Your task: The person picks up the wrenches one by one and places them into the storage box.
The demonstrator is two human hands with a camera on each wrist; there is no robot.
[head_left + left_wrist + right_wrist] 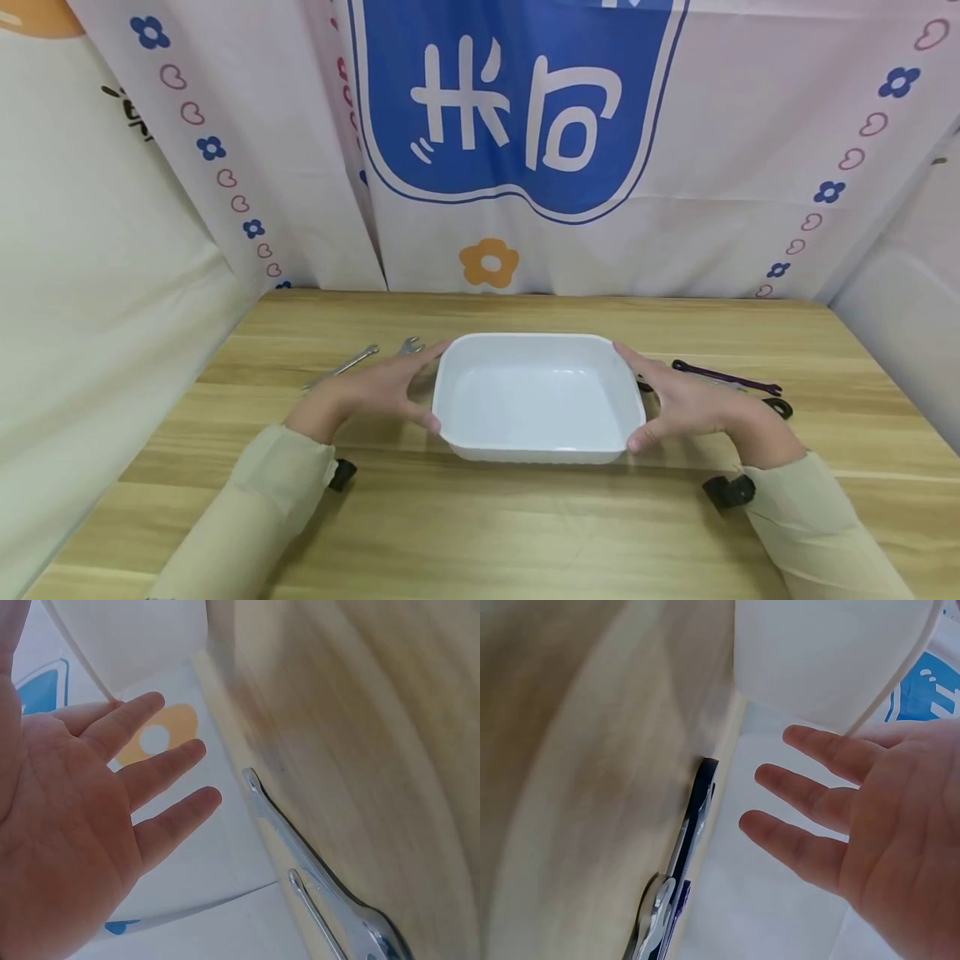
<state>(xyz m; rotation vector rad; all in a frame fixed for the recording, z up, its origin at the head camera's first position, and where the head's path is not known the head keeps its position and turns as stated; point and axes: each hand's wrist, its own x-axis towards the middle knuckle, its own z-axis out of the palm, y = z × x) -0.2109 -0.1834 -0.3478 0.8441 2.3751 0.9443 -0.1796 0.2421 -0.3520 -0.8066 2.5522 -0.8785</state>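
A white rectangular baking dish [536, 408] with rounded corners stands in the middle, between both hands, nothing inside it. At its left end, my left hand [378, 390] spreads thumb and index finger to the near and far corners. My right hand [686, 402] mirrors this at the right end, thumb at the near corner. In the left wrist view, the other fingers [169, 772] stretch straight, apart from the dish wall [142, 637]. The right wrist view likewise shows straight fingers [802, 791] beside and below the dish's rim.
Two silver wrenches [345, 367] lie on the wooden table [495, 525] beyond the left hand. Behind the right hand are a dark purple wrench [727, 377], a black-handled tool [778, 407] and other partly hidden tools. A printed white curtain [600, 258] hangs at the table's back edge.
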